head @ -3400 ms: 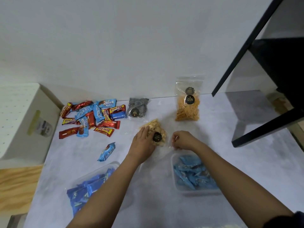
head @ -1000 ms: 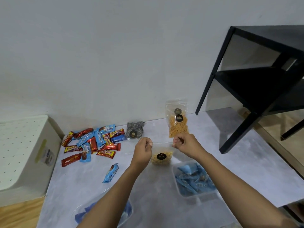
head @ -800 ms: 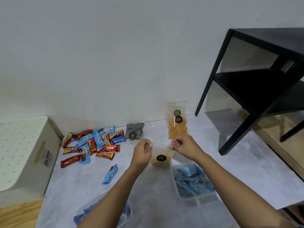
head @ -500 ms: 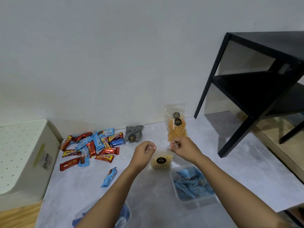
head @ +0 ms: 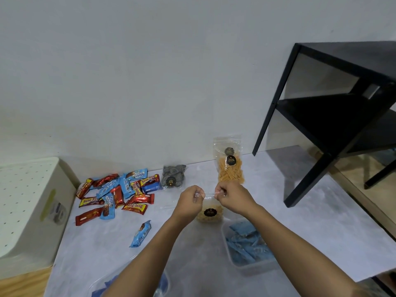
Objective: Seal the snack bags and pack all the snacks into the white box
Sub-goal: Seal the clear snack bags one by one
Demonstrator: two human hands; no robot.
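Observation:
A clear snack bag (head: 210, 213) with pale round snacks and a black sticker hangs upright above the mat. My left hand (head: 190, 202) pinches its top strip on the left, my right hand (head: 230, 195) pinches it on the right, and the two hands are close together. A taller bag of orange sticks (head: 230, 168) leans against the wall behind. A small bag of dark spiral snacks (head: 172, 176) lies to its left. The white box (head: 27, 206) with a dotted lid stands at the far left.
A pile of red and blue wrapped bars (head: 115, 194) lies near the box, with one blue bar (head: 141, 233) apart. Two clear tubs of blue packets sit near me, one right (head: 248, 245), one low left (head: 128, 284). A black metal shelf (head: 334, 116) stands at right.
The bag was lying flat under my hands 3.4 s ago; now it hangs upright. Over the last second my hands have drawn closer together along its top strip.

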